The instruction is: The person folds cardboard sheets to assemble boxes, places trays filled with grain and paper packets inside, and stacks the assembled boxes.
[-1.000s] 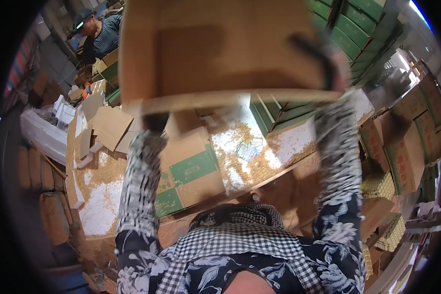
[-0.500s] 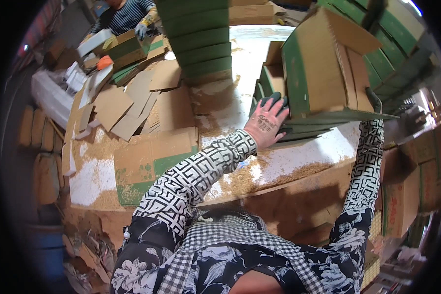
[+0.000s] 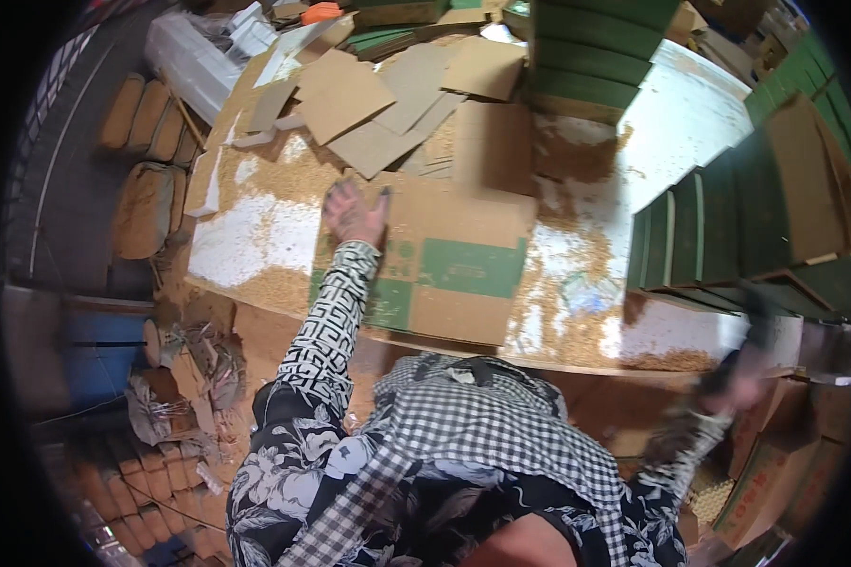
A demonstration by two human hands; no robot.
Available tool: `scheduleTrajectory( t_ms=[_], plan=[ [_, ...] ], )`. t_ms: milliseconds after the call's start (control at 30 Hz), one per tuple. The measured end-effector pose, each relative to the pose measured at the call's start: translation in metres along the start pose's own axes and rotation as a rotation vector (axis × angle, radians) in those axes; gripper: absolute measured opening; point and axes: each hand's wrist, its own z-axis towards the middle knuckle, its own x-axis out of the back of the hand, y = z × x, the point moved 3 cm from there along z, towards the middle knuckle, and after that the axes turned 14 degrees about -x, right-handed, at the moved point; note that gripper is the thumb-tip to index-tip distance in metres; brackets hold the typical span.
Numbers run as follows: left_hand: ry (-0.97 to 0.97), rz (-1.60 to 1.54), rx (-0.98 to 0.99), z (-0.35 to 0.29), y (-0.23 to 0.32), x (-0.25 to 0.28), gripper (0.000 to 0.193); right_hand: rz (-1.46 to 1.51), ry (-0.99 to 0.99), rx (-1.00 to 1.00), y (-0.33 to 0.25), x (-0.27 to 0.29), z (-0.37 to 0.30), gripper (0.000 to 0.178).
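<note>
My left hand, in a pink glove with dark fingertips, rests fingers spread on the far left corner of a folded flat carton. That carton is brown with green printed panels and lies on the table before me. My right hand is smeared by motion at the table's right front edge, so its fingers cannot be made out. Just beyond it stands a row of green and brown cartons, the rightmost one showing its brown side.
Loose cardboard sheets lie at the back left of the white table, which is strewn with brown grains. A tall stack of green cartons rises at the back. Full sacks stand left; more cartons are low at the right.
My left hand has left the carton at the right and moved left onto the flat carton. My right hand has dropped nearer; the carton it was at now stands in the row. The view has swung left.
</note>
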Motion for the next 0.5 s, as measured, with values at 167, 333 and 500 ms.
scheduleTrajectory(
  t_ms=[167,333,500],
  plan=[
    [-0.632,-0.274,0.61,-0.033,-0.121,-0.067,0.078,-0.068,-0.439,-0.371,0.118,-0.291,-0.06,0.066],
    [-0.386,-0.514,0.474,-0.037,-0.118,-0.05,0.074,-0.296,-0.57,-0.563,0.134,-0.36,-0.099,0.081],
    [0.18,-1.53,0.449,0.011,-0.149,0.011,0.038,0.492,-0.516,-0.442,0.01,-0.294,-0.079,0.058]
  ],
)
